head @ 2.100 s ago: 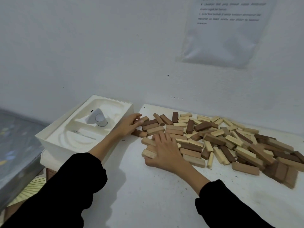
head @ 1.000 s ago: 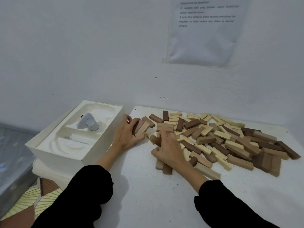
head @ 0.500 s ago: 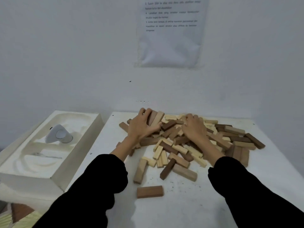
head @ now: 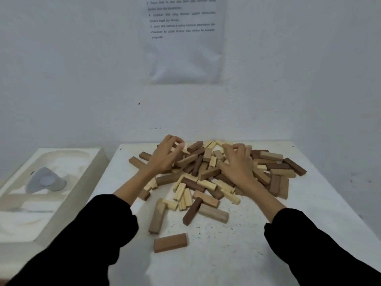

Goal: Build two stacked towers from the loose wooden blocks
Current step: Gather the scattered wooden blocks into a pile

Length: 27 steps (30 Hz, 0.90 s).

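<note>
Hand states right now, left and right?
Left hand: fingers curled on the block pile; grip cannot be told.
Right hand: fingers curled into the pile; grip cannot be told.

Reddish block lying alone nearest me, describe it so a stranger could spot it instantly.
Start at the white table and its heap of wooden blocks. Come toward the near edge: the reddish block lies flat, apart from the heap, touching nothing.
</note>
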Tool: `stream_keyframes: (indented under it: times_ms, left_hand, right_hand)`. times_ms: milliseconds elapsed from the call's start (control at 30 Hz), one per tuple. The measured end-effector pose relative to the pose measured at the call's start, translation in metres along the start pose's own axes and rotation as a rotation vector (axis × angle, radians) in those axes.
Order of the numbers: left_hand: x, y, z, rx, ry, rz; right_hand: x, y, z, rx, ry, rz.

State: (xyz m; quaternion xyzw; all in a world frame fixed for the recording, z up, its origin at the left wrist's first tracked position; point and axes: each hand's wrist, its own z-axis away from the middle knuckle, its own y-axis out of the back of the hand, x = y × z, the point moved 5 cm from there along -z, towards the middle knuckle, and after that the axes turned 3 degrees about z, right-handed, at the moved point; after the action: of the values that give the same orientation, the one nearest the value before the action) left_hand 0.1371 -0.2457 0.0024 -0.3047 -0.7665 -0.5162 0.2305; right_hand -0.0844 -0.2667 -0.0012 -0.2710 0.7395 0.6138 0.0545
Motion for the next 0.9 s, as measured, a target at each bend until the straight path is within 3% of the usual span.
stream_keyframes:
  times_ms: [233, 400, 500, 900]
  left_hand:
    - [-0.047, 0.054, 0.077, 0.031, 0.099, -0.016]
    - [-0.06, 0.044, 0.117, -0.085, 0.205, -0.091]
    - [-0.053, 0.028, 0.127, -0.122, 0.146, -0.18]
    - [-0.059, 0.036, 0.119, -0.013, 0.007, -0.528]
  right_hand:
    - [-0.051, -0.019, 0.071, -0.026, 0.37, -0.113]
    - [-0.082, -0.046, 0.118, -0.323, 0.659, -0.143]
    - [-0.095, -0.06, 0.14, -0.317, 0.81, -0.079]
    - [-0.114, -0.081, 0.122, -0.236, 0.932, -0.003]
